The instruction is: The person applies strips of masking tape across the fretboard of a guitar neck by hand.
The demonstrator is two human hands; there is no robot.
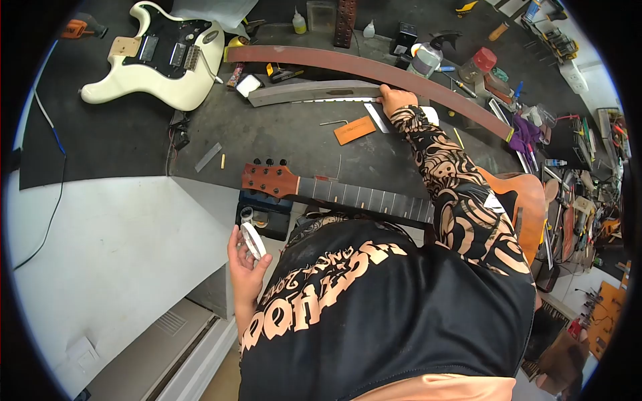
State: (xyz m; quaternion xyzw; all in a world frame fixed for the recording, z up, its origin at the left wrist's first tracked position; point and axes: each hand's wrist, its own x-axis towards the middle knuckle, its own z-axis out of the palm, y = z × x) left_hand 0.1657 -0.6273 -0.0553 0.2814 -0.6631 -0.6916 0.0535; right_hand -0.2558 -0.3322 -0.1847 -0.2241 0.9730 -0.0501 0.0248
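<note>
My left hand (247, 267) holds a white roll of tape (253, 241) between thumb and fingers, beside an open dark drawer (267, 230). My right hand (397, 99) reaches over the bench to the right end of a grey metal beam (314, 92), its fingers closed there; what they grip, if anything, is hidden. A guitar (528, 200) with a dark fretboard (364, 196) and a reddish headstock (269, 180) lies under my right arm. Near the right hand are an orange-brown block (355, 130) and a small steel ruler (376, 117).
A cream electric guitar body (160, 60) lies at the back left. A long reddish curved beam (321, 59) crosses the back. Spray bottle (426, 60), purple cloth (527, 134) and several tools crowd the right. A small grey plate (208, 157) lies left of the headstock.
</note>
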